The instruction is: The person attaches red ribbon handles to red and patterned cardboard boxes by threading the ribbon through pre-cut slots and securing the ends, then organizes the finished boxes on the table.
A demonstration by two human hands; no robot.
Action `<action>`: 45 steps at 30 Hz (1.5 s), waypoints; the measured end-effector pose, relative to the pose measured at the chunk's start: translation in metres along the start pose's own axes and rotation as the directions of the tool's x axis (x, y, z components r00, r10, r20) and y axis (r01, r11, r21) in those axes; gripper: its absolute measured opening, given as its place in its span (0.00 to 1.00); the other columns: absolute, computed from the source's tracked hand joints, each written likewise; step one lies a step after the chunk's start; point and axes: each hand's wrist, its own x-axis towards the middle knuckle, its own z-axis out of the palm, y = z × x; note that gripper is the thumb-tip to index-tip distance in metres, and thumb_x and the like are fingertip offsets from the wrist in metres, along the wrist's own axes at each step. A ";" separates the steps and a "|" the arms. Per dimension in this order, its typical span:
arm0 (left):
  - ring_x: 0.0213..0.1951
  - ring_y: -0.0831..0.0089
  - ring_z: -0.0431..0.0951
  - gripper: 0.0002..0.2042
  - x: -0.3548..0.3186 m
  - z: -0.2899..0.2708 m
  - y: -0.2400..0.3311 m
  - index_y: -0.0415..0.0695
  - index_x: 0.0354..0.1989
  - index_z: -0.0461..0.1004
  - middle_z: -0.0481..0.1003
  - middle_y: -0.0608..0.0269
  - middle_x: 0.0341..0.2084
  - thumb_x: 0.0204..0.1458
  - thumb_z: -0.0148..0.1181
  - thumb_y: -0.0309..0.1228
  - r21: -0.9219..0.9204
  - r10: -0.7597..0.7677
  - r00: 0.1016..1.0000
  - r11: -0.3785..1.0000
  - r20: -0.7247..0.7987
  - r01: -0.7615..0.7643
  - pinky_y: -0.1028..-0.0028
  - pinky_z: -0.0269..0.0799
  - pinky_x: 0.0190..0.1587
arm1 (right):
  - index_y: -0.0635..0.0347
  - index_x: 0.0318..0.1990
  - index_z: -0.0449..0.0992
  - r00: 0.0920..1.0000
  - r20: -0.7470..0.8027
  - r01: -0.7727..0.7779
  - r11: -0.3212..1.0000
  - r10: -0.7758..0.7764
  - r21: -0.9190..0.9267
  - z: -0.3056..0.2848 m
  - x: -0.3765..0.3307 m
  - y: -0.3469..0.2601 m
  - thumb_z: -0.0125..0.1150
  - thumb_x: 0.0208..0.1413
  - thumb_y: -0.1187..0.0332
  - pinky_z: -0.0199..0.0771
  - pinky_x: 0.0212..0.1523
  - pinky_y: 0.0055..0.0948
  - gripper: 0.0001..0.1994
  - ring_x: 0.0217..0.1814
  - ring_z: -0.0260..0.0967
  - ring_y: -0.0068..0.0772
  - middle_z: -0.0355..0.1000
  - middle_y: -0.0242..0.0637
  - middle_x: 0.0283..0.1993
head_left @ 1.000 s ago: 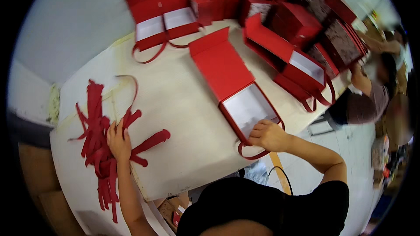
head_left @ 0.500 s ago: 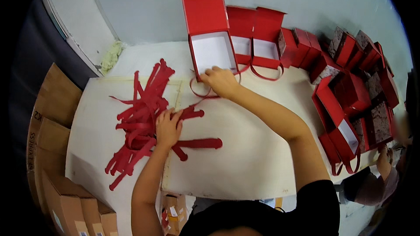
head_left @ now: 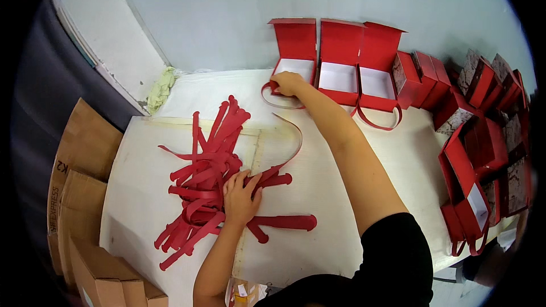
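On the white table, my left hand (head_left: 242, 198) rests at the right side of a tangled pile of red ribbon straps (head_left: 207, 179). Its fingers are bent over a strap, and one thin strap (head_left: 297, 142) curves away from it across the table. My right hand (head_left: 289, 83) grips the front edge of an open red box (head_left: 296, 40) with a white inside, its lid raised against the wall. A ribbon handle loops out below that hand. Two more open red boxes (head_left: 339, 77) (head_left: 377, 83) stand beside it on the right, with ribbon handles at their fronts.
Closed red boxes (head_left: 424, 79) crowd the right side, some with a patterned face. A partly open red box (head_left: 466, 193) stands at the right table edge. Brown cartons (head_left: 79, 204) are at the left. A pale green cloth (head_left: 162, 88) lies in the back left corner.
My right hand has set the left box back against the wall, in line with the other open boxes. The left hand stays on the ribbon pile. My view has shifted.
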 end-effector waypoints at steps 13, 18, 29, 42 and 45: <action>0.54 0.55 0.64 0.17 -0.001 0.001 -0.002 0.50 0.49 0.73 0.68 0.56 0.50 0.49 0.58 0.33 -0.005 0.027 0.999 1.000 -0.035 -0.027 0.56 0.56 0.56 | 0.55 0.49 0.68 0.807 -0.585 -0.066 0.972 -0.081 -0.226 -0.011 -0.088 -0.021 0.59 0.52 0.53 0.63 0.51 0.42 0.21 0.52 0.65 0.44 0.67 0.44 0.48; 0.55 0.55 0.63 0.18 -0.002 0.004 -0.005 0.51 0.50 0.73 0.68 0.56 0.51 0.49 0.57 0.35 -0.007 0.040 0.998 0.999 -0.049 -0.041 0.57 0.56 0.57 | 0.61 0.45 0.69 0.726 -0.687 0.168 0.978 -0.036 0.127 -0.083 -0.200 -0.004 0.61 0.51 0.65 0.66 0.46 0.41 0.16 0.47 0.65 0.49 0.67 0.46 0.45; 0.59 0.49 0.59 0.27 0.002 0.006 -0.001 0.47 0.57 0.64 0.58 0.48 0.58 0.46 0.59 0.31 0.104 0.105 0.991 0.990 -0.077 -0.097 0.53 0.52 0.60 | 0.62 0.45 0.69 0.726 -0.496 -0.630 0.750 0.476 -0.202 -0.204 -0.635 0.032 0.58 0.46 0.73 0.64 0.47 0.42 0.16 0.48 0.64 0.51 0.68 0.44 0.46; 0.59 0.49 0.61 0.34 0.217 0.069 0.062 0.41 0.61 0.56 0.59 0.45 0.60 0.43 0.62 0.31 -0.025 0.392 0.917 0.919 -0.070 -0.394 0.58 0.57 0.59 | 0.62 0.42 0.69 0.823 0.022 -0.536 0.790 0.567 -0.296 -0.200 -0.728 0.010 0.56 0.43 0.72 0.67 0.46 0.41 0.16 0.45 0.66 0.50 0.68 0.49 0.40; 0.59 0.49 0.61 0.34 0.220 0.076 0.068 0.42 0.62 0.55 0.61 0.47 0.59 0.47 0.61 0.40 -0.118 0.169 0.985 0.979 0.022 -0.165 0.54 0.55 0.60 | 0.63 0.37 0.68 0.766 0.060 -0.573 0.722 0.640 -0.388 -0.196 -0.722 -0.009 0.61 0.39 0.75 0.68 0.45 0.41 0.14 0.46 0.66 0.51 0.68 0.48 0.36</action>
